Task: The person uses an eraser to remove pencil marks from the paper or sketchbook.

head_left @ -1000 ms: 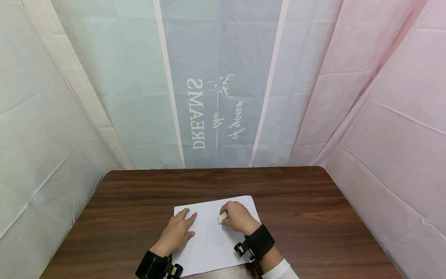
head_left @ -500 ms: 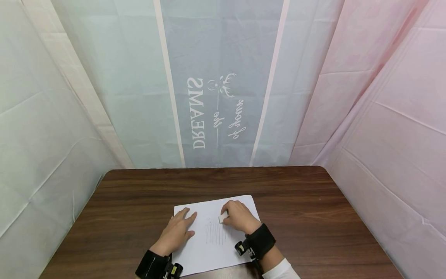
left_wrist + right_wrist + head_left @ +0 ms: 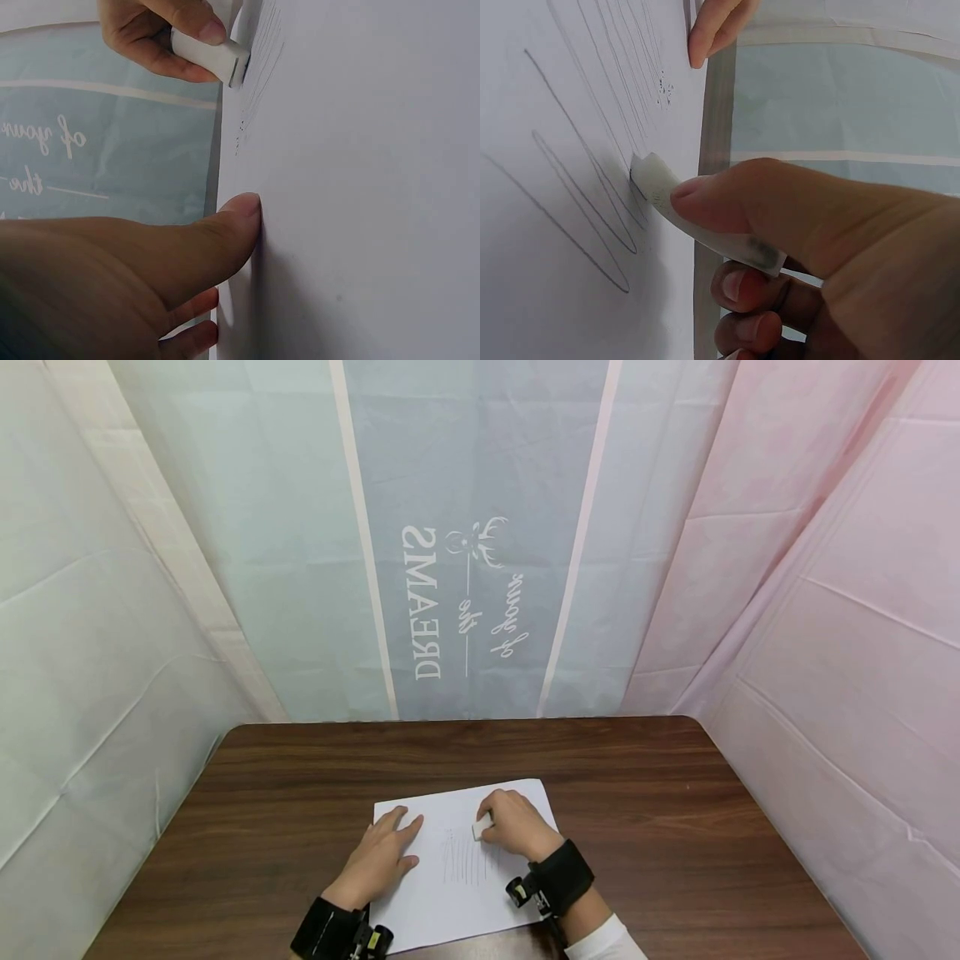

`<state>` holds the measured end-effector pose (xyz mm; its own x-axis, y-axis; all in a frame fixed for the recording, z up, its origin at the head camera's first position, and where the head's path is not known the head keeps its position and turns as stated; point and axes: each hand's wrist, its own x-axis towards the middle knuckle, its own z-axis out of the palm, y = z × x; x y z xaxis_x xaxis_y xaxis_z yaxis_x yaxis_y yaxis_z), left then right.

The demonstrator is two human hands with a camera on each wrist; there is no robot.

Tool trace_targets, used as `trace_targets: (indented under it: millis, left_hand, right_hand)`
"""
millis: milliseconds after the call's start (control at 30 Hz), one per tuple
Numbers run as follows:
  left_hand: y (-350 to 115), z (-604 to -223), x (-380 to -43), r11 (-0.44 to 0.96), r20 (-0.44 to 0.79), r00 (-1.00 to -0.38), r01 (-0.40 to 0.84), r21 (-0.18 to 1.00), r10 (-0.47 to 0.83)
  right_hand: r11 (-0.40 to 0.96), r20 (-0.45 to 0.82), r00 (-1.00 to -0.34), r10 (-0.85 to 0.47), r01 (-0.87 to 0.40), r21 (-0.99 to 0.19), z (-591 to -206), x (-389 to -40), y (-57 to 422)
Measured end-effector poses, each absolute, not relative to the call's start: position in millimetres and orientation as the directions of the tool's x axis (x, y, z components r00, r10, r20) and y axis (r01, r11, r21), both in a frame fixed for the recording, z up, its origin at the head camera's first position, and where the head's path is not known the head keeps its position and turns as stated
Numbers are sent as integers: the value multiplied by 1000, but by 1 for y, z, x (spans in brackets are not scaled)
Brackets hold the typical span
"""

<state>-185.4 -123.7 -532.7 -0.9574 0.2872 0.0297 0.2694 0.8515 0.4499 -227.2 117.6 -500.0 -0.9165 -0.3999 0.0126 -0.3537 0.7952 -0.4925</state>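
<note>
Across the paper's (image 3: 446, 917) edge lies the spread left hand (image 3: 378, 858); right hand (image 3: 517, 824) pinches eraser (image 3: 660, 186).

Back cloth (image 3: 472, 460): is hanging in blue-grey panels, two pale stripes (image 3: 365, 535) running down it.
Lettering (image 3: 425, 602): "DREAMS" is standing sideways and mirrored.
Left wall (image 3: 97, 652): is draping whitish, creasing in folds.
Right wall (image 3: 840, 635): is showing pink.
Bench (image 3: 637, 777): is showing dark wood grain, far corners rounding.

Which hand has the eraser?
The right hand: its thumb and fingers pinch the white eraser. The left hand holds nothing; it rests on the paper with its fingers spread.
</note>
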Motion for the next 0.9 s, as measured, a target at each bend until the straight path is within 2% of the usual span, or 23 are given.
trace_targets:
  millis: [900]
  left_hand:
    - [-123,-531,-185,852,28,-958,265,452,284]
  right_hand:
    - [793,-23,-917,-398,-331,-511,-495,-228,123]
